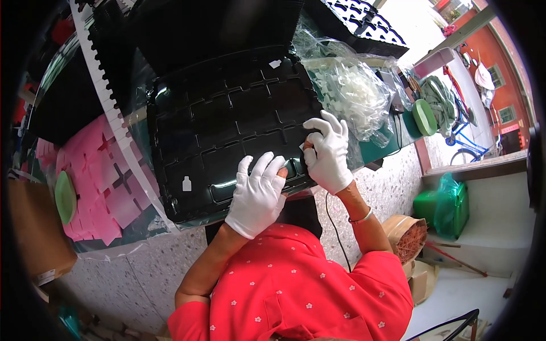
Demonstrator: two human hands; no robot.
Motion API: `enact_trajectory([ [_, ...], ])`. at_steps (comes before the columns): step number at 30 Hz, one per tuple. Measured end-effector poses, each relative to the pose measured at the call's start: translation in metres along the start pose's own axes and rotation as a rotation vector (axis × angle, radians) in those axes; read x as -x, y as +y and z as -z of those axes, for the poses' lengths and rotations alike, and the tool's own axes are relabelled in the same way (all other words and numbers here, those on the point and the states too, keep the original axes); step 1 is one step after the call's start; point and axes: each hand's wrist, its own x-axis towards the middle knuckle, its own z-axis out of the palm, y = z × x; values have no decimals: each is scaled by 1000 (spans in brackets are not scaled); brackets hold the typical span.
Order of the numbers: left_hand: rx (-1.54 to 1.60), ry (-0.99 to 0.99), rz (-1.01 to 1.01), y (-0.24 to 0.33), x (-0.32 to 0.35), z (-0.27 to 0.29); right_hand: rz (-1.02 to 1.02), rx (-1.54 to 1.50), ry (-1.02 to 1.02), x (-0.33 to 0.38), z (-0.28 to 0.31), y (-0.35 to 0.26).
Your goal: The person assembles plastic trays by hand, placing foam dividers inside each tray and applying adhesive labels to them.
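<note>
Both my hands wear white gloves with bare fingertips showing. A wide black plastic tray [227, 128], moulded into shallow sections, lies in front of me. My left hand [257, 196] rests on its near edge, fingers apart and palm down, with nothing clearly visible in it. At the tray's right edge, my right hand [329, 153] pinches a small white sticker between thumb and forefinger, its other fingers raised. One white bottle-shaped sticker [186, 183] is on the tray's near left corner. Another small white sticker [275, 64] is near the far right corner.
Right of the tray lies a clear plastic bag [361, 94] of white pieces, with a green dish [424, 117] beyond. Pink sheets [94, 170] and another green dish [65, 197] lie left. More black trays [364, 25] stand behind. A cardboard box [40, 233] stands lower left.
</note>
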Motion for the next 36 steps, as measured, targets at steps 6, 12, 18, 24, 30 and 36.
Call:
enact_trajectory([
  [6,24,32,-13,-4,4,4,-142,-353,162,-7,14,25],
  [12,130,100,-15,-1,24,22,-293,577,-80,-41,10,132],
  [18,54,237,169,-25,75,51,17,25,96,-38,36,15],
  [24,-197,278,465,-40,101,73,399,-418,-324,-49,-17,-115],
  [30,-241,219,532,-52,91,77,438,-322,-383,-69,-63,-152],
  [36,-154,164,629,-67,86,78,355,-356,-479,-69,-78,-158],
])
